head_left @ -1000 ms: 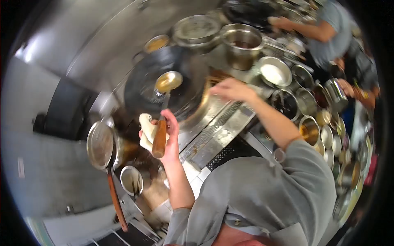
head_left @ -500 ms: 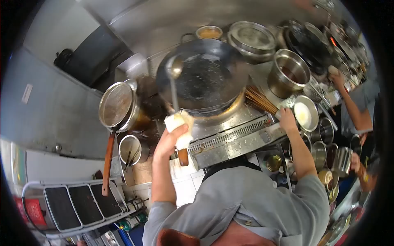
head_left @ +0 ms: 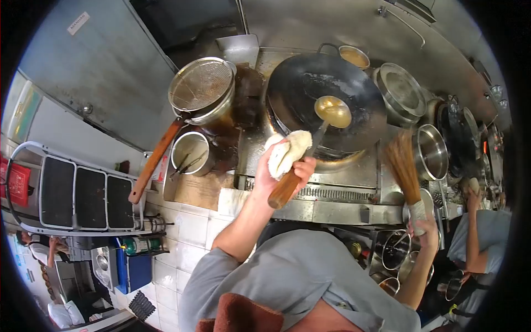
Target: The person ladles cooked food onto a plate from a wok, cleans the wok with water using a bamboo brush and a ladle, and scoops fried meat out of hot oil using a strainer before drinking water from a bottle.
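My left hand [head_left: 265,171] grips a ladle [head_left: 333,112] near its wooden handle end, with a white cloth [head_left: 290,152] bunched in the same hand. The ladle's bowl hangs over the large black wok [head_left: 310,77], whose inside looks wet. My right hand [head_left: 423,229] is wrapped round the bound end of a bamboo wok brush [head_left: 405,171]. Its bristles point upward at the right of the stove, somewhat blurred. Behind the right hand is a partly hidden pale metal bowl [head_left: 428,207].
Left of the wok, a wire strainer [head_left: 202,83] rests across a pot, its long wooden handle jutting toward me. Beside it stands a pot with utensils [head_left: 191,154]. A tall steel pot [head_left: 431,152] and lidded pot [head_left: 401,91] stand right. A co-worker's arm [head_left: 472,232] shows at far right.
My view has swung left. The ladle's bowl has passed from the wok's left side to over its right half. The brush has swung up from a low slant to nearly upright.
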Demonstrator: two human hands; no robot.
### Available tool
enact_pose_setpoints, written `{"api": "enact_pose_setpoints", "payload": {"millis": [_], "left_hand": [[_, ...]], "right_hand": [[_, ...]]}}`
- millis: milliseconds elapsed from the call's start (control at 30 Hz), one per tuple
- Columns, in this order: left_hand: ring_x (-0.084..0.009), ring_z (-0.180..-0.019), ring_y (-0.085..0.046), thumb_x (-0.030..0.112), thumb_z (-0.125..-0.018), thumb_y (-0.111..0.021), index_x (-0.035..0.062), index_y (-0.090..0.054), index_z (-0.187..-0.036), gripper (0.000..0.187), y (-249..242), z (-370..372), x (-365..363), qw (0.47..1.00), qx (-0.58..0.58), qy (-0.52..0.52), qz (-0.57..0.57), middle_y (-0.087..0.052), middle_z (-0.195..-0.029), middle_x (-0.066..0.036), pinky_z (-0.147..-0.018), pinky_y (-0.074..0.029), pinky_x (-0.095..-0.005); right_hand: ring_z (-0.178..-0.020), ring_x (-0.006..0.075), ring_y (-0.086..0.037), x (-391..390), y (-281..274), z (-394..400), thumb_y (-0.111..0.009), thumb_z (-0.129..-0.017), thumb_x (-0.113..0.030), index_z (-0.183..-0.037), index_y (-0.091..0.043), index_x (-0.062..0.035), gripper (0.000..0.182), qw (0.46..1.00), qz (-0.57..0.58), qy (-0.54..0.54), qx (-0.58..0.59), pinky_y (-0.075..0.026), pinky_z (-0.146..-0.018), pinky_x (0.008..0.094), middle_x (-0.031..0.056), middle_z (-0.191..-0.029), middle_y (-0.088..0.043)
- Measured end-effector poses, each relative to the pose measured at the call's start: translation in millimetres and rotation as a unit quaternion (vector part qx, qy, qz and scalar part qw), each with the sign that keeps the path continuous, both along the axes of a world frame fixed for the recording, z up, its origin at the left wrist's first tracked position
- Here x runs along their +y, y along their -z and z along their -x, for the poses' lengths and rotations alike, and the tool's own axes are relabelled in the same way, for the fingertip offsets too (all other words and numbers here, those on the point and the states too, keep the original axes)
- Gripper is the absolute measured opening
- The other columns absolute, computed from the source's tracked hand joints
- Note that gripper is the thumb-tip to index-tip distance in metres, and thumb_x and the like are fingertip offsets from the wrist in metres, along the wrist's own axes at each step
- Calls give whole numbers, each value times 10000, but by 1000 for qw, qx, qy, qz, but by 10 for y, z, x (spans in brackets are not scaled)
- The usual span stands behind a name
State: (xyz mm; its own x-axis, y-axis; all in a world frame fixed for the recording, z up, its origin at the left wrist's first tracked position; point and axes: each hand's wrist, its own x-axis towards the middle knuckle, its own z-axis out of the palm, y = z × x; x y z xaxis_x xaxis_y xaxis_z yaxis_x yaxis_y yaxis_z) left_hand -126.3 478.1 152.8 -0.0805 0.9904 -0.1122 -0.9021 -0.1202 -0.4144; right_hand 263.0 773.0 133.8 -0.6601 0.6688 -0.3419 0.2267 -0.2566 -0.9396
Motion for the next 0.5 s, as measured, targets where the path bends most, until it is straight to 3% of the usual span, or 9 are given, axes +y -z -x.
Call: {"api": "enact_pose_setpoints", "payload": {"millis": [67, 133, 200, 233, 267, 367, 400, 467, 500], "left_hand": [[-169, -752, -472, 321, -820, -636, 1, -497, -1086, 439, -18, -17, -65, 1000, -6, -6, -12, -395, -943, -130, -668, -457, -289], [-166, -751, -472, 317, -819, -641, 1, -492, -1057, 423, -25, -34, -100, 999, -27, -25, -30, -386, -932, -119, -674, -462, -285], [-165, -750, -472, 312, -813, -647, 2, -487, -1044, 418, -9, -85, -102, 997, -44, -49, -39, -382, -929, -113, -678, -465, -280], [-164, -749, -472, 307, -807, -653, 3, -482, -1031, 414, -11, -92, -112, 995, -55, -75, -41, -379, -926, -108, -681, -468, -275], [-164, -749, -472, 307, -807, -653, 3, -482, -1031, 414, 1, -106, -131, 994, -55, -87, -46, -379, -926, -108, -681, -468, -275], [-161, -739, -468, 290, -787, -670, -1, -469, -1021, 424, 43, -142, -150, 987, -84, -116, -74, -377, -921, -98, -681, -469, -262], [-157, -739, -466, 286, -790, -664, 0, -462, -997, 407, 72, -140, -167, 985, -91, -118, -84, -380, -911, -93, -677, -467, -260], [-153, -731, -467, 269, -798, -643, 2, -451, -971, 371, 130, -142, -205, 979, -134, -99, -114, -386, -896, -88, -660, -465, -255], [-145, -697, -454, 220, -778, -667, -28, -357, -980, 445, 51, -174, -221, 983, -129, -120, -62, -376, -875, -75, -606, -448, -264]], "right_hand": [[-562, 182, -577, -31, -353, 347, -709, -687, -266, -1230, -412, 72, 705, 993, -71, -31, 89, -474, -438, 285, 160, -883, -602], [-562, 167, -561, -160, -592, 990, -721, -707, -328, -1314, -356, -6, 778, 980, -87, -47, 172, -448, -421, 252, 181, -951, -567], [-527, 152, -518, -67, -733, 1532, -659, -800, -362, -1363, -324, -81, 713, 956, 44, -165, 239, -421, -400, 237, 194, -923, -547], [-513, 146, -497, -48, -737, 1806, -579, -874, -356, -1362, -322, -77, 618, 959, 118, -120, 227, -408, -392, 238, 189, -915, -549], [-523, 148, -509, -129, -822, 2114, -546, -898, -331, -1390, -307, -74, 603, 965, 51, -157, 202, -407, -397, 241, 166, -896, -559], [-589, 164, -564, -95, -655, 2746, -645, -827, -240, -1436, -309, -113, 707, 942, -171, -283, 67, -452, -487, 250, 122, -910, -592], [-611, 182, -582, 10, -518, 2942, -674, -800, -210, -1419, -351, -105, 707, 910, -250, -332, 2, -472, -522, 265, 124, -944, -605], [-742, 213, -614, 463, 25, 3363, -694, -763, -168, -1357, -449, -91, 647, 795, -405, -420, -168, -498, -677, 310, 139, -1011, -636], [-869, 251, -617, 195, -238, 3449, -703, -740, -168, -1326, -485, -102, 628, 747, -472, -351, -311, -469, -815, 338, 173, -1055, -642]]}}
